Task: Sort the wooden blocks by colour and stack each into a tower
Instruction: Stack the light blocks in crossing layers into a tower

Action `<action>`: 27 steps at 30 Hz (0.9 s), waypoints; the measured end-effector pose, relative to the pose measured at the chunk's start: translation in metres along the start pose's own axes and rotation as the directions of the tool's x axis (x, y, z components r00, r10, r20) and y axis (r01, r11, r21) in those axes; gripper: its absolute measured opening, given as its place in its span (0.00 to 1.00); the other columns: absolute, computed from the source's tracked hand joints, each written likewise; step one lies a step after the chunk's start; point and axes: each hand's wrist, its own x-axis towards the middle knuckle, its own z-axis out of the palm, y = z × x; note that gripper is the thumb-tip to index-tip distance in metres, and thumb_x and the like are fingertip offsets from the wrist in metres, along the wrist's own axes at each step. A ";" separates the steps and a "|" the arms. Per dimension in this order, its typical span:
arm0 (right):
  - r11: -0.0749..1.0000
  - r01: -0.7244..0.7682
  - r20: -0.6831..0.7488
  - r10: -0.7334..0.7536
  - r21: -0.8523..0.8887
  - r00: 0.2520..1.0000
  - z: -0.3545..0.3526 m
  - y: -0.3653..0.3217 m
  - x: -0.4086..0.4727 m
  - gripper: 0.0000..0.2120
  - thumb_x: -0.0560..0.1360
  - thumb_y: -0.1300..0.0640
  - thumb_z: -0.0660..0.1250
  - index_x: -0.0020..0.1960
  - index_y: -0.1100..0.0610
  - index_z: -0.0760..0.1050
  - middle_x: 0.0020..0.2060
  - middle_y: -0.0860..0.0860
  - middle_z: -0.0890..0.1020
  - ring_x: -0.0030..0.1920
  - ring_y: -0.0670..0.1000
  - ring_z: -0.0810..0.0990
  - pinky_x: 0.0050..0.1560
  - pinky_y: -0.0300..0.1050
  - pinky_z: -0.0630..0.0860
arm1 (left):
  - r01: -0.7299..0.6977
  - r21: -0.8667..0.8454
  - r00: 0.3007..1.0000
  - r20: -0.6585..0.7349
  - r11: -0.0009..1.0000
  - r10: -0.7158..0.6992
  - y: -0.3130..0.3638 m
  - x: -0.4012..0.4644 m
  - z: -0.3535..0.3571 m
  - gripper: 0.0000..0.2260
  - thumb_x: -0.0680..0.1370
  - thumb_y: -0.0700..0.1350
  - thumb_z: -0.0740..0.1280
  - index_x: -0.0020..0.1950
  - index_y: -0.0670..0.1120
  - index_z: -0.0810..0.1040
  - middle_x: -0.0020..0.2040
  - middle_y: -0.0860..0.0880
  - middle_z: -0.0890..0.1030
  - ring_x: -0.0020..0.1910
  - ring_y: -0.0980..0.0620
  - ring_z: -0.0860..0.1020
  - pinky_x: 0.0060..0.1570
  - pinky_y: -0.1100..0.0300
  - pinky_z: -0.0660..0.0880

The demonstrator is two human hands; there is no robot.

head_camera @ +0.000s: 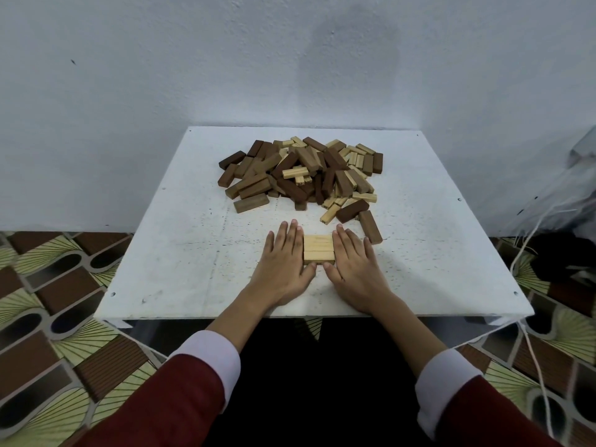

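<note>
1. Head view, the grip: the left hand [283, 264] lies flat on the white square tabletop [167, 253] with straight fingers, its inner edge pressed against the left end of a small row of pale wooden blocks [319, 249]. The right hand [354, 267] mirrors it, fingers straight and together, pressed against the row's right end. Both thumbs point inward toward the row's near edge; I cannot tell whether they touch it. Neither hand curls round anything.
2. The pale row sits near the front middle of the tabletop, between the two hands. It appears to be three blocks laid side by side, though the seams are faint.
3. Behind the hands, toward the wall, lies a loose heap of mixed dark brown, mid-brown and pale wooden blocks [300, 172], lying at all angles and overlapping.
4. A single dark brown rectangular block [370, 226] lies apart from the heap, just beyond the right hand's fingertips.
5. Both forearms wear dark red sleeves with white cuffs [209, 359].
6. A white painted wall [193, 59] stands behind the table, a patterned brown-and-green floor [58, 317] lies around it, and a thin white cord [535, 359] hangs at the right.
</note>
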 end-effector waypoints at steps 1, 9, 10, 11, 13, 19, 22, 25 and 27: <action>1.000 -0.001 0.001 0.001 -0.001 1.000 0.000 0.000 0.000 0.42 0.68 0.40 0.27 0.77 0.60 0.43 0.77 0.54 0.47 0.76 0.52 0.45 0.74 0.53 0.38 | 0.000 0.003 1.000 0.001 1.000 0.000 0.000 0.000 0.000 0.32 0.81 0.56 0.47 0.76 0.38 0.39 0.77 0.42 0.39 0.76 0.46 0.37 0.74 0.49 0.38; 1.000 -0.010 0.000 0.010 -0.013 1.000 -0.001 -0.001 0.001 0.41 0.68 0.42 0.26 0.77 0.60 0.42 0.77 0.53 0.48 0.76 0.51 0.45 0.74 0.53 0.39 | 0.003 0.011 1.000 0.017 1.000 -0.004 0.000 0.001 -0.001 0.32 0.81 0.57 0.47 0.76 0.38 0.39 0.77 0.42 0.39 0.76 0.46 0.37 0.74 0.48 0.38; 1.000 -0.009 -0.001 0.009 -0.021 1.000 0.000 -0.001 0.000 0.41 0.68 0.42 0.26 0.77 0.60 0.43 0.77 0.53 0.48 0.76 0.52 0.46 0.74 0.54 0.39 | 0.003 0.012 1.000 0.017 1.000 -0.003 0.000 0.000 -0.001 0.32 0.81 0.57 0.47 0.76 0.38 0.39 0.77 0.42 0.39 0.76 0.46 0.37 0.74 0.48 0.39; 1.000 -0.009 -0.002 0.009 -0.026 1.000 0.000 -0.001 0.000 0.41 0.68 0.42 0.26 0.77 0.60 0.43 0.77 0.54 0.48 0.76 0.52 0.46 0.74 0.54 0.40 | 0.002 0.014 1.000 0.017 1.000 -0.002 0.000 0.000 -0.001 0.32 0.81 0.57 0.47 0.76 0.38 0.39 0.77 0.41 0.39 0.76 0.45 0.37 0.74 0.48 0.39; 0.999 -0.007 0.001 0.007 -0.032 1.000 -0.001 -0.001 0.000 0.41 0.68 0.43 0.27 0.77 0.60 0.43 0.77 0.54 0.48 0.76 0.52 0.46 0.74 0.54 0.40 | 0.003 0.020 1.000 0.017 1.000 -0.003 0.000 0.001 -0.001 0.33 0.81 0.57 0.47 0.76 0.38 0.39 0.77 0.41 0.39 0.76 0.45 0.37 0.74 0.48 0.39; 0.999 -0.004 0.027 0.005 -0.032 1.000 -0.004 -0.001 -0.001 0.42 0.66 0.44 0.27 0.76 0.61 0.42 0.77 0.55 0.45 0.76 0.52 0.44 0.74 0.54 0.40 | -0.003 0.034 1.000 0.008 0.999 0.003 0.000 0.000 -0.001 0.34 0.80 0.56 0.49 0.76 0.38 0.38 0.77 0.41 0.38 0.76 0.45 0.38 0.75 0.48 0.40; 0.998 0.007 0.037 -0.005 -0.067 0.999 -0.004 -0.001 -0.001 0.42 0.66 0.45 0.26 0.76 0.62 0.41 0.77 0.56 0.44 0.76 0.52 0.43 0.74 0.55 0.40 | -0.001 0.060 1.000 0.004 0.998 0.001 0.001 0.000 -0.001 0.33 0.80 0.56 0.48 0.76 0.38 0.39 0.77 0.40 0.38 0.76 0.44 0.38 0.74 0.48 0.40; 0.996 0.009 0.041 -0.006 -0.087 0.999 -0.004 -0.001 -0.001 0.42 0.66 0.45 0.26 0.76 0.62 0.41 0.77 0.57 0.44 0.76 0.53 0.43 0.74 0.55 0.40 | 0.001 0.068 1.000 0.010 0.998 -0.001 0.001 0.000 -0.001 0.33 0.80 0.56 0.48 0.76 0.38 0.39 0.77 0.40 0.37 0.76 0.43 0.38 0.74 0.48 0.40; 0.997 0.006 0.044 -0.002 -0.080 0.999 -0.004 -0.002 0.000 0.42 0.66 0.45 0.26 0.76 0.62 0.41 0.77 0.57 0.43 0.76 0.53 0.43 0.73 0.55 0.39 | 0.000 0.070 1.000 0.015 0.998 -0.001 0.001 0.001 -0.001 0.33 0.80 0.56 0.48 0.76 0.38 0.39 0.77 0.40 0.37 0.76 0.43 0.38 0.74 0.48 0.40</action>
